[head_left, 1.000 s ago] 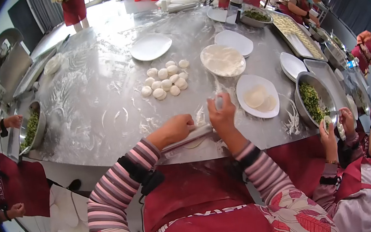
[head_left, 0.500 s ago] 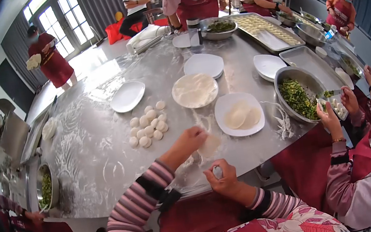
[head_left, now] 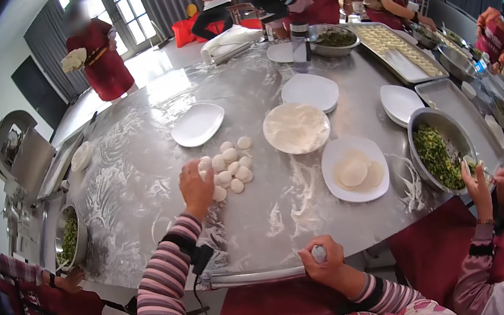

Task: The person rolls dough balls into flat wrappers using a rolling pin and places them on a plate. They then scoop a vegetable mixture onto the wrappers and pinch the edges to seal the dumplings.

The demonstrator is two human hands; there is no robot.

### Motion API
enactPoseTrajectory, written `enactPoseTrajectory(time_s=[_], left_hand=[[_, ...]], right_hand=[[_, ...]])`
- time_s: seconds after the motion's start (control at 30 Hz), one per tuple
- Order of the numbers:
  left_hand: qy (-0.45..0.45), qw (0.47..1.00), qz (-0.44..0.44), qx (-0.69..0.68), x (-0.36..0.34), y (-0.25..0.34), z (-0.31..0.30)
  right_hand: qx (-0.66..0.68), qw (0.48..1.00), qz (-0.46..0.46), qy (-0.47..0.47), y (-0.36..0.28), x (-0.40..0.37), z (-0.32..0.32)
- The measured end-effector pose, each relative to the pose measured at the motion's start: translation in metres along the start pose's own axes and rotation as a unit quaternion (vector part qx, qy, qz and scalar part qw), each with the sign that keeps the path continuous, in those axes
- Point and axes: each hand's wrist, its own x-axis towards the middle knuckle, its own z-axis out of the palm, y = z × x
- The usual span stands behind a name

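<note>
The left hand [head_left: 197,188] reaches across the floured steel table [head_left: 141,192] to a cluster of dough balls [head_left: 231,163], which lies to the left of the white plate [head_left: 334,192] holding two rolled-out dough rounds [head_left: 357,170]. Its fingers are bent over the near-left edge of the cluster and touch the balls there. Whether one is pinched between them cannot be told.

The right hand [head_left: 326,266] is nearer the person than that plate, at the table's edge. It is closed in a fist around a rolling pin [head_left: 319,253], whose pale rounded end shows above the fingers.

Behind the plate sits a round dish of stacked, floury wrappers [head_left: 296,127]. Just right of the plate stands a metal bowl [head_left: 430,118] of chopped green filling [head_left: 435,157]. A co-worker's hands [head_left: 482,180] are raised at the bowl's near rim. Scraps of dough [head_left: 410,181] lie between plate and bowl.
</note>
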Motion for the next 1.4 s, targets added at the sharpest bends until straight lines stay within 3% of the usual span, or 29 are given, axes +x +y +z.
enactPoseTrajectory(time_s=[0.07, 0.13, 0.17, 0.23, 0.27, 0.33, 0.5, 0.57, 0.6, 0.67, 0.7, 0.77, 0.83, 0.9, 0.97, 1.03, 1.1, 1.17, 1.23, 1.3, 1.4], left_hand=[[-0.020, 0.999, -0.047, 0.010, 0.013, -0.023, 0.007], [-0.103, 0.984, -0.020, -0.143, 0.024, -0.036, 0.019], [-0.099, 0.984, -0.023, -0.145, 0.021, -0.038, 0.027], [-0.115, 0.977, 0.131, -0.120, 0.011, -0.007, 0.027], [-0.115, 0.978, 0.126, -0.121, 0.005, 0.005, 0.023], [-0.169, 0.941, 0.216, -0.201, -0.002, 0.027, 0.014], [-0.185, 0.961, 0.092, -0.184, 0.043, 0.036, 0.035], [-0.149, 0.986, 0.059, -0.055, 0.057, 0.034, 0.061], [-0.150, 0.985, 0.056, -0.059, 0.060, 0.033, 0.075], [-0.211, 0.971, 0.100, -0.055, 0.056, 0.035, 0.096], [-0.214, 0.970, 0.097, -0.055, 0.049, 0.044, 0.090], [-0.265, 0.942, 0.197, -0.066, 0.029, 0.065, 0.063], [-0.273, 0.935, 0.207, -0.087, 0.010, 0.064, 0.051], [-0.340, 0.894, 0.241, -0.163, -0.005, 0.058, 0.027], [-0.322, 0.901, 0.211, -0.201, -0.018, 0.056, -0.001], [-0.222, 0.953, 0.081, -0.191, -0.023, 0.067, -0.045], [-0.192, 0.969, 0.059, -0.142, -0.036, 0.066, -0.067], [-0.370, 0.928, 0.005, -0.039, -0.050, 0.067, -0.081], [-0.370, 0.928, 0.016, -0.039, -0.074, 0.067, -0.078], [-0.226, 0.970, 0.069, -0.051, -0.089, 0.071, -0.072], [-0.194, 0.971, 0.112, -0.084, -0.098, 0.077, -0.071]], right_hand=[[-0.016, 1.000, 0.001, -0.001, -0.002, 0.005, 0.000], [-0.027, 1.000, 0.002, -0.009, -0.004, 0.007, -0.001], [-0.038, 0.999, 0.009, -0.009, -0.003, 0.007, -0.001], [-0.038, 0.999, 0.008, -0.011, 0.000, 0.005, 0.001], [-0.038, 0.999, 0.012, -0.009, 0.002, 0.003, 0.001], [-0.038, 0.999, 0.013, -0.013, 0.003, 0.004, 0.001], [-0.048, 0.999, 0.015, -0.016, 0.003, 0.006, 0.002], [-0.052, 0.999, 0.010, -0.007, 0.003, 0.007, 0.003], [-0.055, 0.998, 0.010, -0.011, 0.003, 0.008, 0.003], [-0.059, 0.998, 0.014, -0.011, 0.001, 0.007, 0.003], [-0.059, 0.998, 0.018, -0.014, 0.002, 0.007, 0.003], [-0.050, 0.999, 0.022, 0.000, 0.003, 0.003, 0.005], [-0.057, 0.998, 0.014, -0.004, -0.001, 0.009, 0.004], [-0.059, 0.998, 0.006, -0.010, -0.004, 0.009, 0.003], [-0.051, 0.999, 0.002, -0.003, -0.001, 0.005, 0.003], [-0.067, 0.998, -0.008, -0.003, -0.006, 0.006, 0.002], [-0.052, 0.999, 0.001, 0.012, -0.004, 0.003, 0.003], [-0.053, 0.998, 0.003, 0.016, -0.006, 0.005, 0.004], [-0.057, 0.998, 0.033, 0.021, -0.006, 0.003, 0.006], [-0.038, 0.998, 0.053, 0.023, -0.003, 0.001, 0.008], [-0.049, 0.998, 0.041, 0.027, -0.007, -0.001, 0.006]])
